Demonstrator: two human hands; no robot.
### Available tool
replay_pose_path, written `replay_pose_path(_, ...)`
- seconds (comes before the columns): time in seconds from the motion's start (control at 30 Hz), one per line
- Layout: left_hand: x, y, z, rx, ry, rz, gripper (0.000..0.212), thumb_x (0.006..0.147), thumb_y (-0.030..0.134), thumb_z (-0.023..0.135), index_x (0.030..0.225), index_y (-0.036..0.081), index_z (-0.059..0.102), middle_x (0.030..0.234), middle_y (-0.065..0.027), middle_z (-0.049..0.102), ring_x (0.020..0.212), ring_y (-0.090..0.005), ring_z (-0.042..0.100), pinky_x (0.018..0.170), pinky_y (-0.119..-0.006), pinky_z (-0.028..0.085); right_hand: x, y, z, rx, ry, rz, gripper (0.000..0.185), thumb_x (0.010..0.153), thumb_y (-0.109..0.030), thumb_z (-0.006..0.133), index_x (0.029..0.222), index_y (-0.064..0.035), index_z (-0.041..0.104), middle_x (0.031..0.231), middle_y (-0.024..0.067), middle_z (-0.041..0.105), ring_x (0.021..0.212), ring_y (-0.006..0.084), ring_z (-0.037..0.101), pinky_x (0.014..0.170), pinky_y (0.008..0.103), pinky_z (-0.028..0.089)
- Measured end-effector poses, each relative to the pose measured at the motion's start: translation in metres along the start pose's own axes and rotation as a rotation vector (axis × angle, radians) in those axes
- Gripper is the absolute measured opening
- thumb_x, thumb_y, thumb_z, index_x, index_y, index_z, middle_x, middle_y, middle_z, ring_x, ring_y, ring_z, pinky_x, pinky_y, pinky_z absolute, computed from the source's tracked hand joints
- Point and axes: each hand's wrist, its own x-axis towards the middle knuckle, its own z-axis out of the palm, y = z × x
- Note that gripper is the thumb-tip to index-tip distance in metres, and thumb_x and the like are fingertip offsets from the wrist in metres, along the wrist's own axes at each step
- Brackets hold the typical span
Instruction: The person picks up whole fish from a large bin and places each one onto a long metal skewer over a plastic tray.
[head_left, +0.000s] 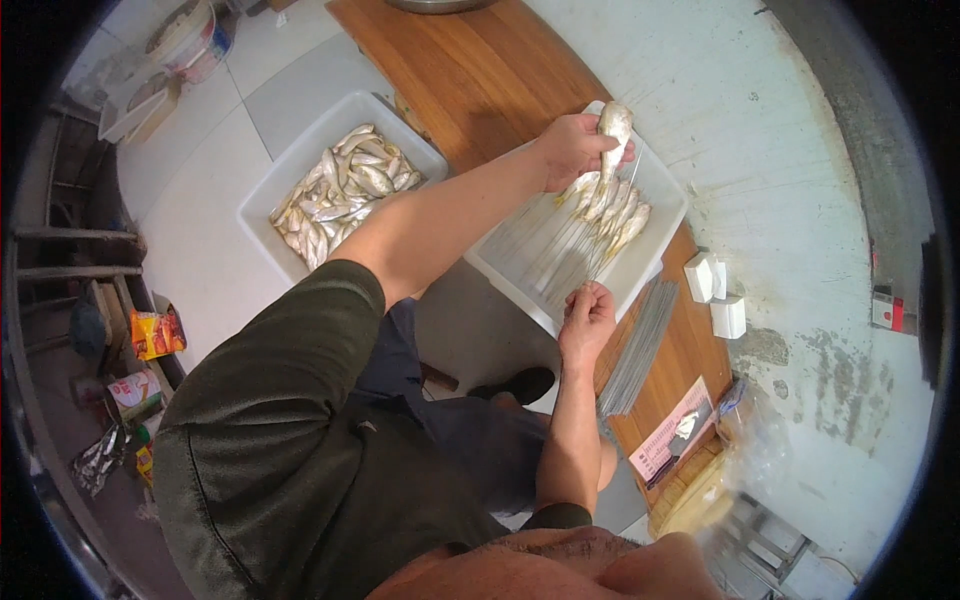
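My left hand (581, 150) grips a small silvery fish (615, 124) over the far part of a white plastic tub (517, 289), thumb on top. The fish's wider end points away from me. Nearer to me, my right hand (587, 322) has its fingers pinched at the near ends of thin skewers (559, 251); exactly which one it holds is hard to tell. Several fish (634, 225) lie at the far ends of the skewers in this tub. To the left, another white tub (259, 217) contains a heap of loose fish (352, 184).
A bundle of grey skewers (641, 349) lies on the wooden table (480, 67), right of the tub. Beyond are white boxes (701, 276), a pink printed sheet (671, 435) and a clear plastic bag (757, 435) by the wall (810, 300). A shelf (79, 234) with packets stands left.
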Motion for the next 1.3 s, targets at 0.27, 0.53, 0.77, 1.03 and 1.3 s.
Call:
replay_pose_path(0.27, -0.002, -0.002, 0.001, -0.002, 0.052, -0.032, 0.035, 0.091, 0.011, 0.052, 0.118, -0.009, 0.046, 0.106, -0.0152, 0.059, 0.103, -0.0232, 0.06, 0.089, -0.034, 0.05, 0.001, 0.001, 0.003, 0.004, 0.005, 0.011, 0.01, 0.094, -0.011, 0.051, 0.092, -0.0005, 0.052, 0.067, 0.0002, 0.051, 0.056, 0.0044, 0.042, 0.05, 0.0183, 0.035)
replay_pose_path(0.53, 0.0, -0.002, -0.001, -0.042, 0.092, -0.013, 0.034, 0.091, 0.012, 0.052, 0.117, -0.009, 0.046, 0.105, -0.0164, 0.06, 0.098, -0.023, 0.062, 0.086, -0.034, 0.051, 0.004, -0.002, 0.006, -0.037, 0.012, -0.004, 0.011, 0.094, -0.011, 0.051, 0.093, -0.0001, 0.052, 0.068, 0.0005, 0.052, 0.057, 0.0049, 0.043, 0.051, 0.0183, 0.036)
replay_pose_path(0.77, 0.0, 0.0, -0.003, -0.052, 0.123, 0.04, 0.031, 0.091, 0.014, 0.053, 0.111, -0.009, 0.047, 0.102, -0.0171, 0.06, 0.094, -0.0233, 0.063, 0.082, -0.034, 0.053, 0.003, 0.003, 0.007, -0.038, -0.004, -0.011, 0.01, 0.094, -0.01, 0.052, 0.094, 0.0003, 0.052, 0.069, 0.0007, 0.052, 0.058, 0.005, 0.043, 0.051, 0.0185, 0.036)
replay_pose_path(1.03, -0.001, -0.002, -0.002, -0.031, 0.121, 0.01, 0.029, 0.09, 0.013, 0.052, 0.111, -0.007, 0.048, 0.099, -0.0155, 0.061, 0.091, -0.0222, 0.063, 0.081, -0.034, 0.053, 0.004, 0.001, 0.011, -0.033, 0.004, -0.021, 0.01, 0.094, -0.01, 0.051, 0.092, -0.0001, 0.052, 0.069, 0.0001, 0.05, 0.058, 0.005, 0.042, 0.051, 0.0184, 0.035)
replay_pose_path(1.3, -0.002, 0.002, 0.002, -0.086, 0.08, 0.036, 0.031, 0.091, 0.014, 0.052, 0.113, -0.008, 0.047, 0.102, -0.0171, 0.06, 0.095, -0.0235, 0.062, 0.082, -0.034, 0.052, 0.011, 0.002, 0.007, -0.043, 0.003, -0.053, 0.01, 0.094, -0.013, 0.052, 0.093, -0.0023, 0.053, 0.068, 0.0009, 0.052, 0.055, 0.0054, 0.041, 0.048, 0.0186, 0.034)
